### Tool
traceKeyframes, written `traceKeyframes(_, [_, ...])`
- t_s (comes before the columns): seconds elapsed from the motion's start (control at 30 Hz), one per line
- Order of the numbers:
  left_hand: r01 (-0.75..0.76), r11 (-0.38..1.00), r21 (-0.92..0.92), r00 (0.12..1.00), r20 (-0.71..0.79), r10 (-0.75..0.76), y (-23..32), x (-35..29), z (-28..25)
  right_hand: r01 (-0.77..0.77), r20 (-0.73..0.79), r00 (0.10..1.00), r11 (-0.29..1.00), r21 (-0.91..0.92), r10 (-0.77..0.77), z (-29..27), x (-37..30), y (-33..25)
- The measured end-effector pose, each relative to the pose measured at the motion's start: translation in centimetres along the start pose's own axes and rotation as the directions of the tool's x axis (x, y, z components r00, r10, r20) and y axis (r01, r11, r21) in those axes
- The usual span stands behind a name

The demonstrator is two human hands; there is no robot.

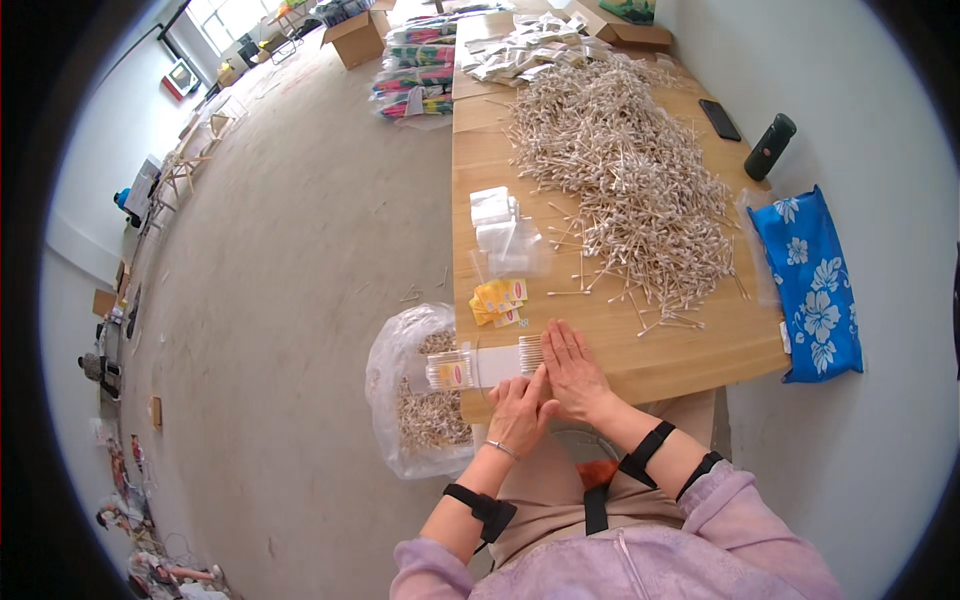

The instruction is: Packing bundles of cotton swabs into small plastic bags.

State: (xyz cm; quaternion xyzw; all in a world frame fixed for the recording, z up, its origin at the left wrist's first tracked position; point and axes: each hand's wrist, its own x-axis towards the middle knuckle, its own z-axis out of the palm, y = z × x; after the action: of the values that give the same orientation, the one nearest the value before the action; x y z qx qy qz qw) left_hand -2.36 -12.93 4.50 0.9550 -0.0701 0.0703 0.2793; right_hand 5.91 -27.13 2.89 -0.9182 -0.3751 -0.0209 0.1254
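Observation:
My right hand (575, 372) lies with its fingers stretched out together, its edge against a short row of white cotton swabs (529, 353) near the table's front edge. Just below it my left hand (520, 412) reaches in, index finger extended toward the swabs' lower ends and thumb apart. The swabs line up on a flat white strip (497, 366). At the strip's left end sits a bundle of swabs with a yellow-and-white card (454, 374). Farther up lie several loose yellow cards (497, 300) and a stack of clear plastic bags (507, 232).
A large heap of loose cotton swabs (630, 165) covers much of the table (680, 362). Filled packets (530, 50) lie behind it. Along the right are a phone (719, 120), a dark bottle (770, 147) and a blue flowered pouch (812, 285). A plastic sack (385, 365) of swabs stands beside the table.

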Motion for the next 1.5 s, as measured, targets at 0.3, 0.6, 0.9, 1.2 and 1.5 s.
traceKeyframes(0.3, [0.006,0.999,0.051,0.999,0.04,-0.008,-0.3,0.2,0.2,-0.002,0.017,1.0,1.0,0.019,0.002,-0.5,0.1,-0.1])
traceKeyframes(0.6, [0.031,0.999,0.035,0.998,0.059,-0.033,-0.1,0.4,0.1,0.004,0.027,1.0,1.0,0.029,-0.005,-0.4,0.0,0.0])
traceKeyframes(0.9, [0.06,0.997,0.045,0.995,0.082,-0.063,-0.2,0.8,0.2,-0.003,0.042,0.999,0.999,-0.037,0.004,-0.4,0.1,-0.1])
traceKeyframes(1.2, [0.091,0.995,-0.033,0.992,0.091,-0.088,0.0,1.4,-0.2,-0.016,0.036,0.999,0.999,0.049,0.014,-0.3,0.1,-0.1])
traceKeyframes(1.5, [0.147,0.989,-0.015,0.978,0.153,-0.143,0.4,2.0,-0.5,-0.02,0.03,0.999,1.0,-0.004,0.02,-0.1,0.1,-0.1])
